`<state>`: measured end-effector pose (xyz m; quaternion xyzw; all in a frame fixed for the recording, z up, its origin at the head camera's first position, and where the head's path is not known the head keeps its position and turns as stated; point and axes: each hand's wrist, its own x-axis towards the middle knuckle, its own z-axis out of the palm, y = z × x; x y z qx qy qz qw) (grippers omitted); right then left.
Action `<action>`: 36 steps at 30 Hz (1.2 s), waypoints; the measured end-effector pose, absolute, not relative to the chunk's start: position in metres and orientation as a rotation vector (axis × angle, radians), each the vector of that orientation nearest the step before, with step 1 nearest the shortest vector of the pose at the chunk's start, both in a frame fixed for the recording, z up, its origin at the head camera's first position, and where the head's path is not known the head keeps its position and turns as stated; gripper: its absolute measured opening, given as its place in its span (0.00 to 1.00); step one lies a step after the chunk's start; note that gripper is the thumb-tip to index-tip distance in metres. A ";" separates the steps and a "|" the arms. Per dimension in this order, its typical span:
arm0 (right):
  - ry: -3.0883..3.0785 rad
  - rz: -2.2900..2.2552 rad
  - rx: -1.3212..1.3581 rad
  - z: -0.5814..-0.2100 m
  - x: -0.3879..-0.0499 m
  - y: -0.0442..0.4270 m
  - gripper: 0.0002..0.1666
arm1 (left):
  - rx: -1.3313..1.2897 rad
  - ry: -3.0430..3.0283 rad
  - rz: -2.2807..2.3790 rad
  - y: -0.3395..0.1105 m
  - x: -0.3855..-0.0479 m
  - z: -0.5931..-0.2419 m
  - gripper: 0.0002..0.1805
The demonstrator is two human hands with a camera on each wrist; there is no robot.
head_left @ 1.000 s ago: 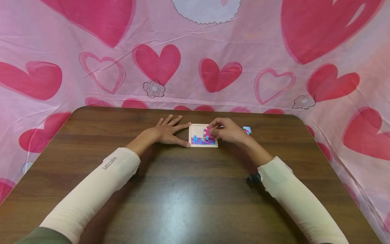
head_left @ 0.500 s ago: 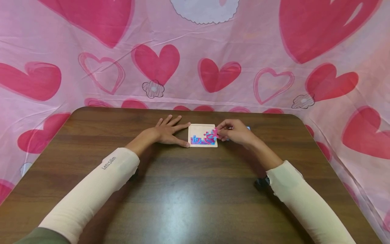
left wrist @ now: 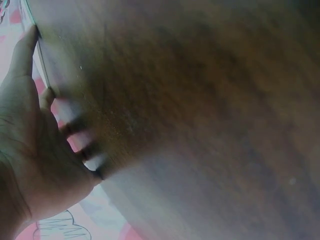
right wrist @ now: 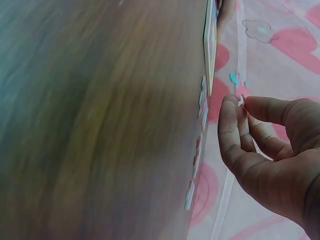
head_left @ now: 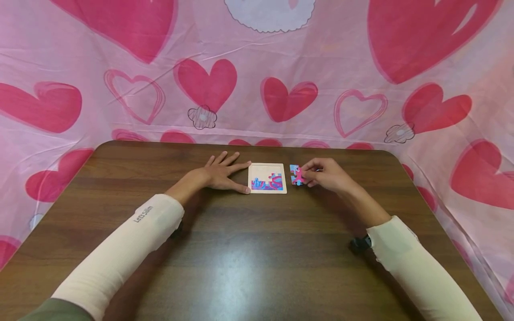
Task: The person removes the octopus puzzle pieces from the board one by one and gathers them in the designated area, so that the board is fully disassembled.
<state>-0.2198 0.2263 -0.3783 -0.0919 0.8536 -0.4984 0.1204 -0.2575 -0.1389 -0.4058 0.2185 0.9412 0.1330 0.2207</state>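
Observation:
A small wooden tray [head_left: 267, 192] lies near the table's far side, with blue and pink puzzle pieces [head_left: 267, 184] along its bottom and lower right. My left hand [head_left: 221, 175] is spread flat at the tray's left edge, thumb and index fingertip touching it; the left wrist view shows this hand [left wrist: 37, 145] from the palm side. To the right of the tray, my right hand [head_left: 327, 174] pinches a pink puzzle piece. In the right wrist view that piece [right wrist: 241, 89] stands between thumb and fingertips of the hand [right wrist: 272, 145], above the table.
Several loose pieces [right wrist: 197, 155] lie on the table [right wrist: 100, 125] in a line beyond the tray's right side, partly behind my right hand in the head view. A pink cloth with hearts [head_left: 257, 67] hangs behind the table.
My right hand has moved right, from over the tray to beside it, with the pink piece pinched in its fingers. The left hand has stayed at the tray's edge.

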 end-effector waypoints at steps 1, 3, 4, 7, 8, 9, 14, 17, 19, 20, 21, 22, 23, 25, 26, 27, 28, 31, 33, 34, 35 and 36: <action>2.493 -1.455 -0.267 -0.378 -0.220 0.229 0.15 | 0.603 2.602 0.370 -0.139 -0.257 -0.406 0.66; 2.497 -1.449 -0.263 -0.379 -0.219 0.234 0.16 | 0.604 2.605 0.368 -0.139 -0.259 -0.408 0.66; 2.498 -1.446 -0.261 -0.379 -0.219 0.237 0.16 | 0.604 2.606 0.365 -0.139 -0.260 -0.409 0.67; 2.502 -1.437 -0.257 -0.379 -0.218 0.245 0.16 | 0.589 2.606 0.356 -0.140 -0.264 -0.414 0.67; 2.505 -1.430 -0.258 -0.379 -0.218 0.247 0.17 | 0.585 2.610 0.346 -0.141 -0.267 -0.417 0.68; 2.507 -1.422 -0.256 -0.380 -0.218 0.250 0.17 | 0.576 2.613 0.337 -0.141 -0.270 -0.420 0.69; 2.509 -1.371 -0.223 -0.381 -0.219 0.261 0.18 | 0.567 2.612 0.316 -0.141 -0.276 -0.425 0.70; 2.491 -1.358 -0.195 -0.382 -0.221 0.265 0.19 | 0.566 2.613 0.312 -0.141 -0.277 -0.425 0.68; 2.481 -1.349 -0.186 -0.382 -0.223 0.268 0.19 | 0.564 2.614 0.310 -0.141 -0.278 -0.426 0.68; 2.474 -1.347 -0.177 -0.383 -0.223 0.269 0.19 | 0.560 2.614 0.308 -0.141 -0.279 -0.426 0.68; 2.472 -1.339 -0.172 -0.383 -0.224 0.270 0.19 | 0.560 2.615 0.308 -0.141 -0.278 -0.426 0.68; 2.474 -1.328 -0.167 -0.383 -0.225 0.271 0.19 | 0.559 2.614 0.307 -0.140 -0.278 -0.426 0.68; 2.476 -1.315 -0.164 -0.382 -0.225 0.271 0.19 | 0.555 2.615 0.303 -0.140 -0.277 -0.425 0.68; 2.479 -1.292 -0.150 -0.382 -0.227 0.272 0.19 | 0.552 2.614 0.304 -0.140 -0.276 -0.424 0.68; 2.482 -1.280 -0.144 -0.382 -0.228 0.273 0.19 | 0.550 2.614 0.307 -0.140 -0.275 -0.423 0.67; 2.487 -1.265 -0.141 -0.381 -0.228 0.273 0.19 | 0.551 2.615 0.312 -0.139 -0.274 -0.422 0.67; 2.489 -1.257 -0.138 -0.381 -0.229 0.273 0.19 | 0.557 2.613 0.318 -0.139 -0.272 -0.420 0.66; 2.491 -1.233 -0.137 -0.380 -0.229 0.272 0.19 | 0.565 2.618 0.333 -0.138 -0.269 -0.417 0.65; 2.493 -1.223 -0.140 -0.380 -0.230 0.271 0.18 | 0.575 2.617 0.336 -0.138 -0.267 -0.416 0.65; 2.495 -1.220 -0.143 -0.380 -0.230 0.271 0.18 | 0.575 2.617 0.335 -0.138 -0.267 -0.416 0.66; 2.497 -1.216 -0.146 -0.380 -0.231 0.271 0.18 | 0.566 2.619 0.327 -0.139 -0.268 -0.417 0.66; 2.498 -1.215 -0.146 -0.380 -0.231 0.270 0.17 | 0.565 2.617 0.328 -0.139 -0.268 -0.417 0.66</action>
